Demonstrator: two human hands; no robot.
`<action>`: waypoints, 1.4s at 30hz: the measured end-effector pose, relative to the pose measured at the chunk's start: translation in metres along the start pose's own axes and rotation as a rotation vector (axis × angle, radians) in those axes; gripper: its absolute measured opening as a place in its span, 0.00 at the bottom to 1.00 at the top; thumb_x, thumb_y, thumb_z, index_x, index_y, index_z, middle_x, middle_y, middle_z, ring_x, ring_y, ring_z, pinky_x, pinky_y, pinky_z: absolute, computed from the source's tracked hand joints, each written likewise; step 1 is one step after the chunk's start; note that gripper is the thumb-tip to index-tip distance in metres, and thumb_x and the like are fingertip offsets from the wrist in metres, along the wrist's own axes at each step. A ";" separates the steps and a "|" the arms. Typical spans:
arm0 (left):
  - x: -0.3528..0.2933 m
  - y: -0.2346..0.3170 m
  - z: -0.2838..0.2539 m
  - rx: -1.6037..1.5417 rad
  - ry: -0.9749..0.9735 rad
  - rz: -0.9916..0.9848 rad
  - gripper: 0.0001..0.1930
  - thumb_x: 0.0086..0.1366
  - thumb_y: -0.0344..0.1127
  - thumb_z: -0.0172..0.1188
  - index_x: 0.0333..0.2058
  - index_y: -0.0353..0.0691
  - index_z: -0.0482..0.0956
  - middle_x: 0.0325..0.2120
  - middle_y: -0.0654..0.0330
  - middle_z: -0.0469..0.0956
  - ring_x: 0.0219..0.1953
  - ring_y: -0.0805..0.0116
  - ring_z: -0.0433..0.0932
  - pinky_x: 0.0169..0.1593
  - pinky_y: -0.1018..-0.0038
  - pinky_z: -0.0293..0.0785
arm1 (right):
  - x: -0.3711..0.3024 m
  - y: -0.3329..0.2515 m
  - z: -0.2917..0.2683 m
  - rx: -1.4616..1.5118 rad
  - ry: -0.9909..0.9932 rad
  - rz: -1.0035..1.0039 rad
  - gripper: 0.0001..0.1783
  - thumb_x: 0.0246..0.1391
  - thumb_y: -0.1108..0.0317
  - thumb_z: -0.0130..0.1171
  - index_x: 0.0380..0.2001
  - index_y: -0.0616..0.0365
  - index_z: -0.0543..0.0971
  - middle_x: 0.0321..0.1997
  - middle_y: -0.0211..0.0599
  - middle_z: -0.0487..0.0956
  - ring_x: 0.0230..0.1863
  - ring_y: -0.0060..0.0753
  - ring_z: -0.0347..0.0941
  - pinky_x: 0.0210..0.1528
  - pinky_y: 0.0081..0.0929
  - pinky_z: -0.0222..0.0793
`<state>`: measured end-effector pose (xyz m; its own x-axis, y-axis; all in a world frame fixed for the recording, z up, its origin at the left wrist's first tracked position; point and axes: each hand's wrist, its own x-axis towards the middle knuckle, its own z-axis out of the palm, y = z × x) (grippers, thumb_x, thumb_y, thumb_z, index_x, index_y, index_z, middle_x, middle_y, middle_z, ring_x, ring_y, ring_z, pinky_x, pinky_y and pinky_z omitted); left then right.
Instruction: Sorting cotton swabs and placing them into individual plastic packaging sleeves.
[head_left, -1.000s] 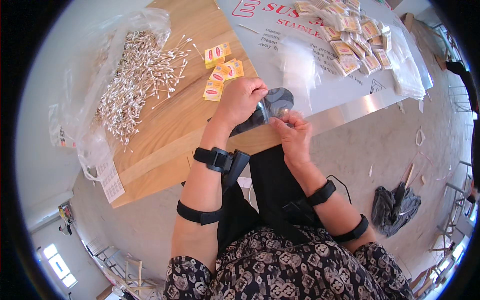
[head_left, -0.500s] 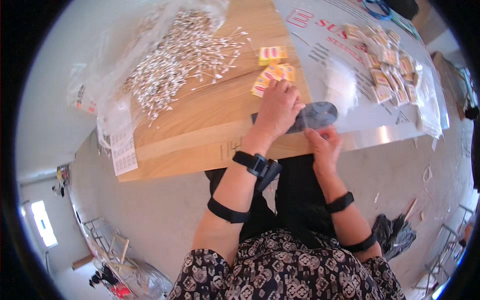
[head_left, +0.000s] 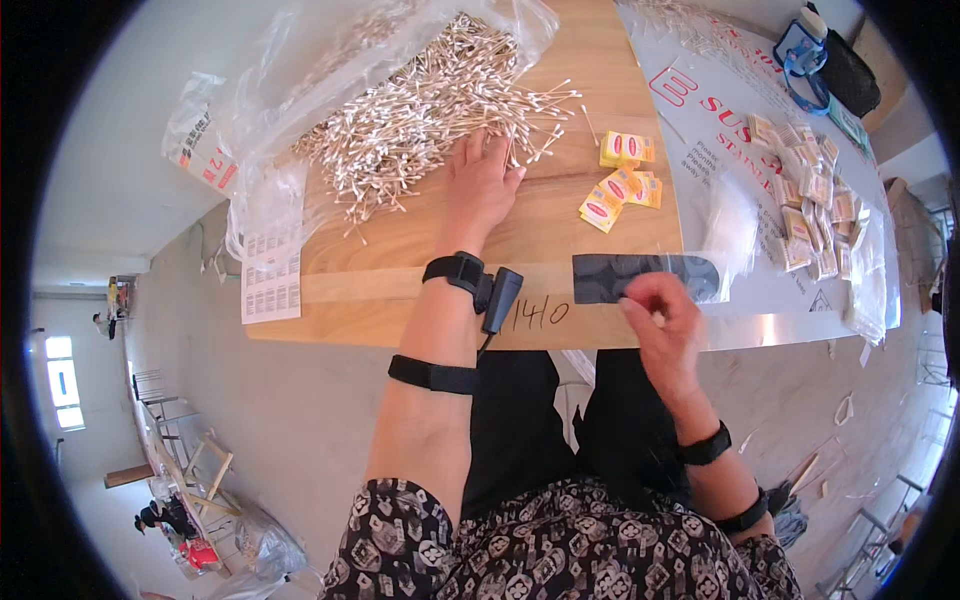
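Observation:
My left hand (head_left: 480, 190) reaches to the near edge of a big heap of cotton swabs (head_left: 400, 140). Its fingers touch the swabs and its thumb stands apart. Closer to the table edge, my right hand (head_left: 665, 325) is closed, fingers curled toward the thumb, in front of a dark flat strip (head_left: 600, 278). A small pale bit shows at its fingers; what it holds I cannot make out. Several yellow and white printed cards (head_left: 620, 190) lie between the heap and the strip.
A clear plastic bag (head_left: 270, 110) spreads around the heap, beside a printed paper sheet (head_left: 272, 270). On the sheet-covered surface to the right lie clear small bags (head_left: 730, 225) and several filled packets (head_left: 815, 200). A blue-strapped bottle (head_left: 800, 50) stands at the far right.
My left hand has left the cards and strip and moved left and away to the swab heap. My right hand stays near the strip, its fingers now more curled. The view has shifted.

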<state>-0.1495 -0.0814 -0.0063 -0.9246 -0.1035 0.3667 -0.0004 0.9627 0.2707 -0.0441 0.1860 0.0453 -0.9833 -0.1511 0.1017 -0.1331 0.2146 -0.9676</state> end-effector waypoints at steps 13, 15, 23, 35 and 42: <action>-0.112 0.027 -0.035 -0.261 -0.042 -0.132 0.30 0.56 0.28 0.60 0.59 0.34 0.65 0.61 0.50 0.62 0.66 0.47 0.56 0.66 0.57 0.53 | 0.098 0.027 0.074 -0.376 -0.148 -0.097 0.14 0.46 0.66 0.64 0.31 0.66 0.73 0.33 0.51 0.76 0.35 0.49 0.75 0.38 0.39 0.71; -0.123 0.017 -0.040 -0.295 0.061 -0.196 0.31 0.55 0.22 0.56 0.60 0.35 0.65 0.62 0.50 0.62 0.67 0.47 0.55 0.67 0.58 0.53 | 0.102 0.025 0.088 -0.458 -0.156 -0.148 0.17 0.46 0.63 0.65 0.31 0.66 0.74 0.34 0.52 0.76 0.37 0.51 0.75 0.40 0.41 0.71; -0.107 -0.024 -0.052 -0.380 0.185 -0.238 0.28 0.46 0.15 0.51 0.50 0.36 0.72 0.54 0.49 0.68 0.61 0.47 0.61 0.63 0.59 0.60 | 0.112 0.011 0.114 -0.675 -0.186 0.015 0.19 0.47 0.56 0.64 0.31 0.63 0.76 0.34 0.51 0.77 0.38 0.55 0.76 0.41 0.47 0.71; -0.080 -0.021 -0.038 -0.298 0.253 -0.219 0.11 0.50 0.19 0.62 0.34 0.37 0.77 0.38 0.54 0.74 0.46 0.52 0.70 0.50 0.63 0.69 | 0.068 0.038 0.083 -0.451 -0.234 -0.440 0.05 0.47 0.72 0.60 0.25 0.60 0.73 0.29 0.44 0.74 0.33 0.50 0.74 0.33 0.40 0.71; -0.058 -0.045 -0.037 -0.413 0.037 -0.141 0.08 0.50 0.24 0.65 0.31 0.36 0.78 0.36 0.55 0.73 0.44 0.52 0.69 0.51 0.64 0.67 | 0.074 0.037 0.084 -0.346 -0.253 -0.306 0.06 0.42 0.72 0.63 0.25 0.58 0.75 0.29 0.40 0.72 0.35 0.49 0.73 0.36 0.42 0.69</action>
<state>-0.0820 -0.1278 -0.0071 -0.9121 -0.2427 0.3303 0.0337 0.7587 0.6505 -0.1112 0.1015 -0.0021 -0.8379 -0.4760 0.2670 -0.4847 0.4242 -0.7649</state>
